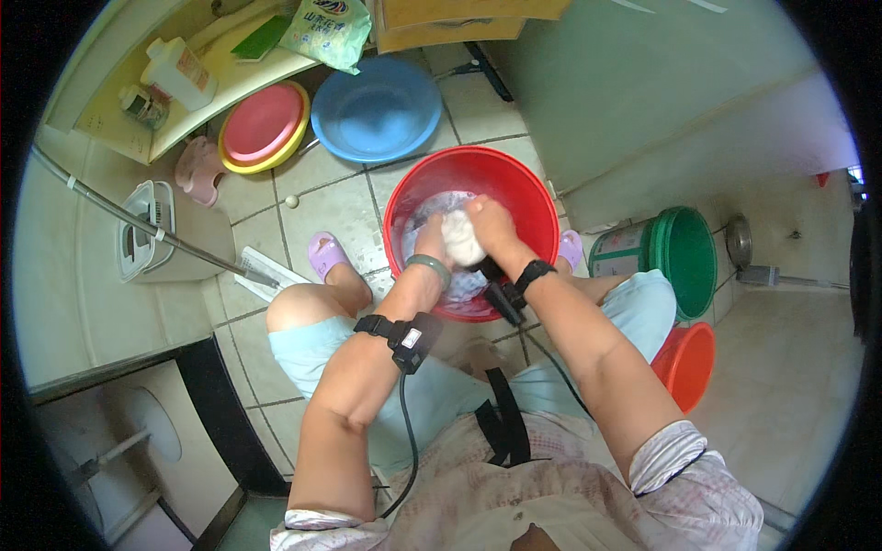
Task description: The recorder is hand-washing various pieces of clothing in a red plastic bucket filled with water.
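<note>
I am crouched on a tiled floor (322,207), looking down at my own two bare hands inside a red plastic basin (524,188). My left hand (429,237) and my right hand (490,223) are both closed around a bunched, wet white cloth (461,241), pressing it between them near the middle of the basin, just above soapy, pale water (432,207). A green bangle (429,268) circles my left wrist, and a black strap with a small device and cable sits further up that forearm. A black band wraps my right wrist.

The red basin rests on the floor between my feet, which wear purple sandals; one sandal (326,254) lies just beside the basin's left edge. Beyond the basin's far rim sits a blue basin (377,110), and left of that a pink basin nested in a yellow one (264,126). To the right of the red basin stands a green bucket (684,257), with an orange bucket (687,363) just beside it, nearer to me.
</note>
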A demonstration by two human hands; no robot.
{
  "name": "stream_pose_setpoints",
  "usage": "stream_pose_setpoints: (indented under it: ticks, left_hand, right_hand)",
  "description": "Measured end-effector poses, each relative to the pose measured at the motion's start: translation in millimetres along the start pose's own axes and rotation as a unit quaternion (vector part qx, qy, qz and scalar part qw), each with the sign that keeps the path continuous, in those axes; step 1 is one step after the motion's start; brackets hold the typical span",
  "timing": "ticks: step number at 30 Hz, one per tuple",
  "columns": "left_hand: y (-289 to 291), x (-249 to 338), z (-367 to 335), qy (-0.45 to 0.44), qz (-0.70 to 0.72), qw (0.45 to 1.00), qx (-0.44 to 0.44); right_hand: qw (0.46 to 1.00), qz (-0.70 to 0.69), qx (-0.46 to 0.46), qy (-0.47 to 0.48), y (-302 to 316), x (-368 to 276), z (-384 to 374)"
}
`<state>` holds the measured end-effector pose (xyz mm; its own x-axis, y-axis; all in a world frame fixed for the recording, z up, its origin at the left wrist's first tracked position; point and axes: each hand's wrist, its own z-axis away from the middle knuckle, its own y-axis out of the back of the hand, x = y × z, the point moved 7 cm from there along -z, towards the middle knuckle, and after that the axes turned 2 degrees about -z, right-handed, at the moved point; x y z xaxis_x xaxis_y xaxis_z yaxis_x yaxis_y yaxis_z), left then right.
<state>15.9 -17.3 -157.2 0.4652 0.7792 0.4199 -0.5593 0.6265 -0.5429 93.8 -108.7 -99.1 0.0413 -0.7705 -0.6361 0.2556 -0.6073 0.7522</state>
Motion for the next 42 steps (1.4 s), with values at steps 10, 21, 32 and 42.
stream_pose_setpoints:
  ticks: [10, 21, 32, 42]
  left_hand:
    - [7.4, 37.4, 35.2, -0.031, -0.075, 0.995, 0.063]
    - [17.1, 29.9, 18.1, 0.031, -0.091, 0.991, 0.094]
    - [9.4, 6.9, -5.2, 0.049, -0.045, 0.996, -0.055]
    - [4.5, -25.8, -4.6, 0.077, 0.069, 0.994, 0.02]
  right_hand:
    - [0.983, 0.061, -0.08, -0.154, -92.7, 111.8, -58.3]
    - [0.921, 0.167, -0.337, 0.107, -89.8, 20.4, -64.3]
    - [0.924, -0.271, -0.255, 0.088, 2.9, -69.6, 44.5]
    - [0.983, 0.098, -0.126, 0.091, 2.1, -49.0, 30.3]
